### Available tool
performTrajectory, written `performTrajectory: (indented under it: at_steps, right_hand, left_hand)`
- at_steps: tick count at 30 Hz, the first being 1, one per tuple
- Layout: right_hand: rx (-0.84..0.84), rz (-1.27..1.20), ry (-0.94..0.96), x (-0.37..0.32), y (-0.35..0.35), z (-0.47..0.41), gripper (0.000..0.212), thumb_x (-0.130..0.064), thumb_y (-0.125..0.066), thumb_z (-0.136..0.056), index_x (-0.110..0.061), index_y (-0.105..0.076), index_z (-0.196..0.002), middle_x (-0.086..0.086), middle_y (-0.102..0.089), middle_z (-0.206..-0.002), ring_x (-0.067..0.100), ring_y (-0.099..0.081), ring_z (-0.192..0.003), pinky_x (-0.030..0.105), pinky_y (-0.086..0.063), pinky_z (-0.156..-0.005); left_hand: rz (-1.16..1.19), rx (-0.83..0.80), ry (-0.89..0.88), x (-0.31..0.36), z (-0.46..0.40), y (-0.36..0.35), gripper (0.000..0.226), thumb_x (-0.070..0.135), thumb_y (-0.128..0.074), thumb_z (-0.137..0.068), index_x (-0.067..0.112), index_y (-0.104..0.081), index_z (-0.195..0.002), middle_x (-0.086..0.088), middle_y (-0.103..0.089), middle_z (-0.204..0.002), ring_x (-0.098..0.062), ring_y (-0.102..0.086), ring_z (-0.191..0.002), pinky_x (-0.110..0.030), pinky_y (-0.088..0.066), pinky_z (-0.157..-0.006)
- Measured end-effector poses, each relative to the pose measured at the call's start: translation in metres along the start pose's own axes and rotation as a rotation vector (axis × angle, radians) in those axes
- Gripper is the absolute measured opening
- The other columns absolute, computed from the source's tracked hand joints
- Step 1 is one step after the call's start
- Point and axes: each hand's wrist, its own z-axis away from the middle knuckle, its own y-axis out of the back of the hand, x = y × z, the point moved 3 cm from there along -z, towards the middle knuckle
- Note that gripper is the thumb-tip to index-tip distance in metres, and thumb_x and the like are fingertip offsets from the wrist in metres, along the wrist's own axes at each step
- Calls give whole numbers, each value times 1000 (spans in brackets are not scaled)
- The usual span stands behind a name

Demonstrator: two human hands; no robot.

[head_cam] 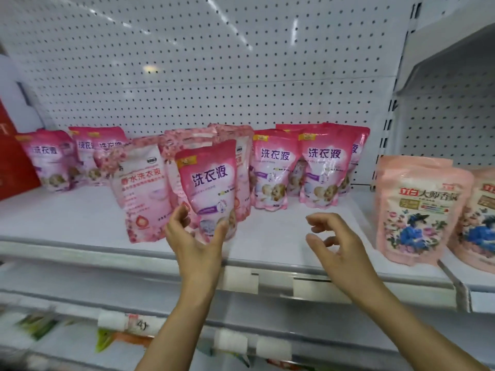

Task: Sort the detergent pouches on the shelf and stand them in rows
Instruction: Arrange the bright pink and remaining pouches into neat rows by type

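Observation:
My left hand (195, 236) grips the bottom of a pink detergent pouch (209, 183), holding it upright above the front of the white shelf (267, 245). Behind it stand several floral-printed pouches (142, 188), one leaning forward at the left. More pink pouches of the held kind stand at the back left (51, 162) and in a pair of rows at the back right (324, 170). My right hand (334, 242) hovers over the shelf front with fingers loosely curled, holding nothing.
Pale pink pouches with a blue flower print (417, 210) stand on the neighbouring shelf at the right. A red box (13, 156) stands at the far left. A perforated white back panel (214, 76) closes the shelf. Lower shelves with price tags (139, 325) lie below.

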Motion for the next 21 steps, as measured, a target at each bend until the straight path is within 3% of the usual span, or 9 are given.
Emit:
performTrajectory:
  at_steps: [2, 5, 8, 12, 17, 19, 21]
  right_hand:
    - [-12, -47, -106, 2, -22, -24, 29, -18, -61, -93, -25, -55, -120, -12, -57, -119, 1, -55, -105, 25, -49, -86]
    - [-2, -103, -276, 10, -52, -69, 41, -27, -62, -93, -18, -47, -130, -5, -51, -128, 12, -54, -110, 36, -50, -91]
    - [77, -113, -356, 17, -74, -116, 52, -35, -57, -95, -12, -39, -138, 2, -50, -135, 18, -52, -118, 31, -43, -92]
    - [182, -254, -519, 28, -90, -160, 44, -36, -52, -98, -6, -49, -131, 10, -60, -125, 28, -59, -114, 30, -43, -90]
    - [139, -398, -535, 45, -98, -173, 51, -29, -80, -76, -21, -57, -122, -1, -68, -114, 20, -66, -101, 36, -51, -94]
    - [129, -402, -549, 45, -102, -171, 42, -26, -84, -70, -26, -61, -105, -3, -70, -106, 20, -68, -97, 37, -52, -93]
    - [182, -429, -540, 47, -103, -168, 38, -23, -88, -65, -24, -66, -96, 1, -73, -106, 24, -70, -97, 45, -53, -92]
  left_hand:
    - [26, -53, 48, -8, -24, 1, 77, 25, -84, -75, 22, -37, -135, 1, -45, -132, -15, -50, -119, -32, -48, -103]
    - [73, -222, 114, -13, -50, -8, 74, 22, -86, -72, 22, -41, -131, 8, -54, -120, -1, -58, -100, -10, -52, -71]
    - [88, -360, 108, -25, -70, -14, 56, 20, -81, -77, 26, -49, -123, 15, -62, -108, 0, -61, -93, -7, -51, -61]
    - [161, -517, 162, -40, -91, -8, 42, 19, -75, -84, 23, -60, -122, 5, -74, -110, -15, -73, -98, -33, -62, -79]
    - [286, -639, 264, -54, -107, -2, 43, 18, -76, -84, 19, -62, -124, -4, -74, -114, -24, -71, -105, -54, -55, -92]
    - [322, -662, 264, -57, -109, -2, 44, 18, -76, -84, 18, -61, -125, -5, -74, -115, -25, -71, -106, -53, -56, -92]
    - [333, -672, 227, -58, -110, -2, 43, 17, -74, -85, 19, -60, -126, -1, -75, -113, -20, -72, -102, -42, -60, -87]
